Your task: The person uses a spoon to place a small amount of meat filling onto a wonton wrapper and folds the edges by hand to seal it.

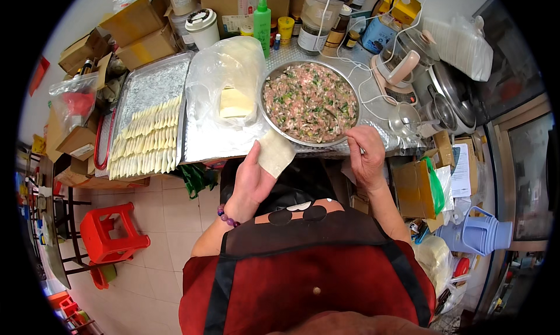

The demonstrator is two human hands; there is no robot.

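Observation:
On my left hand (pixel 253 175) lies a pale square dough wrapper (pixel 275 153), its edge under my thumb. My right hand (pixel 367 157) is at the lower right rim of a metal bowl (pixel 294 139) of minced meat filling with chopped greens (pixel 308 101). The fingers of that hand are pinched together on what looks like the end of a thin utensil, mostly hidden in the filling. A stack of wrappers (pixel 236 103) sits in a clear plastic bag (pixel 210 68) left of the bowl. Rows of folded dumplings (pixel 146 140) fill the near part of a metal tray (pixel 153 79).
Behind the bowl stand a green spray bottle (pixel 262 26), a white lidded cup (pixel 203 31) and jars. White cables (pixel 363 68) run beside a glass kettle (pixel 404 59) at the right. Cardboard boxes (pixel 144 46) crowd the left. A red stool (pixel 111 234) stands on the floor.

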